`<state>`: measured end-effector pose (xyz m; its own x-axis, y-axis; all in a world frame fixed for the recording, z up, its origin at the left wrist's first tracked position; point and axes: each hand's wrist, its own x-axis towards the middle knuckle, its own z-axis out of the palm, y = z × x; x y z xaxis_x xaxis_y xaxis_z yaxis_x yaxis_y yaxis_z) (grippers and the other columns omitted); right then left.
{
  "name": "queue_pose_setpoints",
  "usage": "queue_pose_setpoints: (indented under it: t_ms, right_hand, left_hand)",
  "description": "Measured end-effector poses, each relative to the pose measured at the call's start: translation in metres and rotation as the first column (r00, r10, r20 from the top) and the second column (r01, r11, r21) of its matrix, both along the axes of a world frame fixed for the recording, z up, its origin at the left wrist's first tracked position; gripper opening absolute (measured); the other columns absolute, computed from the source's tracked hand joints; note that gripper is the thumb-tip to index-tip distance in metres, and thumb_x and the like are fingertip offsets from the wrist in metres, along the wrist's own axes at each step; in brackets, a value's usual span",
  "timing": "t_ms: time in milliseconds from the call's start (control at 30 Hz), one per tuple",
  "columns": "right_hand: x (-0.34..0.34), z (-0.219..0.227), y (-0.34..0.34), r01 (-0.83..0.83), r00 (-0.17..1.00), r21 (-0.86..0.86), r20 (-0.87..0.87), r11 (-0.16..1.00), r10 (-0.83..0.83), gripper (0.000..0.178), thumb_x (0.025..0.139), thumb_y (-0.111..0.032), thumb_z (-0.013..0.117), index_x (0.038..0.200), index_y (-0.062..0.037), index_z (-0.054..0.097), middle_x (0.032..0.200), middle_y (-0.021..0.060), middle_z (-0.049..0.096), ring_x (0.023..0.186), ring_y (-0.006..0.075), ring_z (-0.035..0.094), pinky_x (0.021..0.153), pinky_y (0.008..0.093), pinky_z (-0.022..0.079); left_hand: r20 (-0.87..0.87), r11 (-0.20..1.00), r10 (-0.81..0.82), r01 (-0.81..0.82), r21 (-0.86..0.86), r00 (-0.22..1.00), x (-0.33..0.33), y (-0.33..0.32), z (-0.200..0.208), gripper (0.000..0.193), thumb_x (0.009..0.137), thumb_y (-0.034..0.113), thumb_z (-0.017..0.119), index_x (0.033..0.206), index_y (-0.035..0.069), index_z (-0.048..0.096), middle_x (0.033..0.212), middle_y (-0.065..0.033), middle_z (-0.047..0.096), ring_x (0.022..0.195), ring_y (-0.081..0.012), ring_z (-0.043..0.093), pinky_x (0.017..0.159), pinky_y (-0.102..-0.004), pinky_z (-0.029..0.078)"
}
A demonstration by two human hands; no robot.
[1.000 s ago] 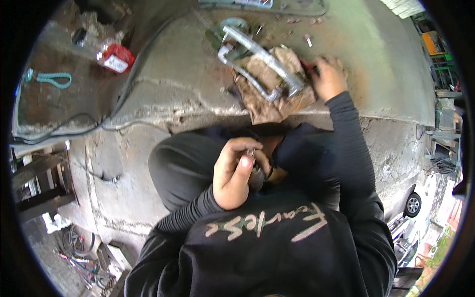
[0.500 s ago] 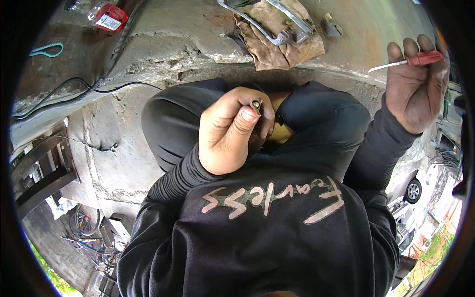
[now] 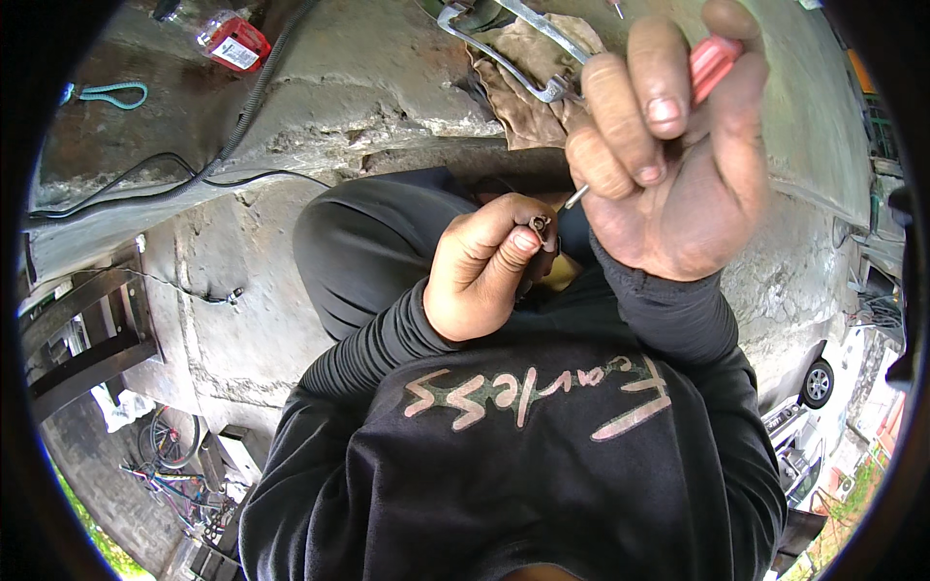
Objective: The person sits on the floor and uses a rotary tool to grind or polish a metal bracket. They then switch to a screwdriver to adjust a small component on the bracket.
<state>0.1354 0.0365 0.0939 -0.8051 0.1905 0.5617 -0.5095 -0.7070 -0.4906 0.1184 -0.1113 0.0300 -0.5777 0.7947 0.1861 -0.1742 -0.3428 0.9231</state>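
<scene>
My left hand [image 3: 470,276] is closed, its thumb pressing a small brownish metal piece [image 3: 541,227] with a round hole at its end. Most of that piece is hidden inside the fist. Close by on the right, my raised right hand [image 3: 678,208] grips a screwdriver [image 3: 715,66] with a red handle. The handle rises between the fingers and the thumb side, and the shaft passes behind the fingers. Its thin metal tip comes out beside the left hand, near the small piece; whether they touch I cannot tell.
Curved metal bars [image 3: 494,53] lie on a brown cloth [image 3: 504,107] on the raised concrete ahead. A bottle of red liquid [image 3: 237,46], a teal cord loop [image 3: 116,94] and black corrugated tubing [image 3: 242,124] are at the far left. A dark metal frame [image 3: 97,368] stands at left.
My right hand has moved left and closer to the camera, bringing the screwdriver tip near the small metal piece. My left hand, still holding that piece, has shifted slightly right.
</scene>
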Motion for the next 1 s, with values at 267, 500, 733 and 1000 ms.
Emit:
queue_pose_setpoints:
  t_ms: [267, 500, 733, 1000]
  right_hand:
    - [-0.006, -0.004, -0.008, 0.009, 0.999, 0.055, 0.045, 0.998, -0.011, 0.037, 0.103, -0.033, 0.03, 0.133, -0.0134, 0.038, 0.084, 0.0069, 0.043, 0.057, 0.0101, 0.033, 0.043, 0.0184, 0.033]
    - [-0.005, -0.003, -0.013, 0.049, 0.997, 0.102, 0.055, 0.994, -0.055, 0.037, 0.103, -0.033, 0.03, 0.133, -0.0121, 0.038, 0.084, 0.0075, 0.043, 0.057, 0.0097, 0.034, 0.043, 0.0179, 0.033]
    - [-0.006, 0.003, -0.023, 0.204, 0.978, 0.176, -0.001, 0.963, -0.207, 0.037, 0.102, -0.032, 0.036, 0.133, -0.0103, 0.038, 0.086, 0.0094, 0.046, 0.057, 0.0096, 0.037, 0.044, 0.0176, 0.034]
    - [-0.003, 0.004, -0.024, 0.352, 0.931, 0.257, -0.002, 0.9, -0.364, 0.038, 0.1, -0.026, 0.045, 0.132, -0.0068, 0.039, 0.09, 0.0119, 0.049, 0.058, 0.0107, 0.042, 0.045, 0.0187, 0.037]
  left_hand:
    - [-0.117, 0.996, 0.081, -0.078, 0.033, 0.99, -0.004, -0.002, 0.001, 0.021, 0.099, 0.017, 0.047, 0.095, -0.002, 0.056, 0.074, -0.0028, 0.055, 0.058, -0.0087, 0.049, 0.055, -0.0233, 0.041]
    - [-0.129, 0.996, 0.08, -0.075, 0.045, 0.988, -0.006, -0.002, 0.003, 0.022, 0.099, 0.018, 0.048, 0.093, -0.002, 0.056, 0.07, -0.003, 0.054, 0.058, -0.0091, 0.048, 0.055, -0.0238, 0.04]
    - [-0.091, 0.993, 0.105, -0.101, 0.057, 0.99, -0.003, 0.001, 0.0, 0.022, 0.099, 0.018, 0.048, 0.093, -0.002, 0.056, 0.069, -0.0039, 0.054, 0.058, -0.0103, 0.049, 0.055, -0.0245, 0.041]
    - [-0.116, 0.996, 0.086, -0.083, 0.033, 0.989, -0.005, 0.0, -0.002, 0.022, 0.098, 0.017, 0.049, 0.102, -0.003, 0.058, 0.072, -0.0056, 0.056, 0.061, -0.0106, 0.051, 0.058, -0.0245, 0.042]
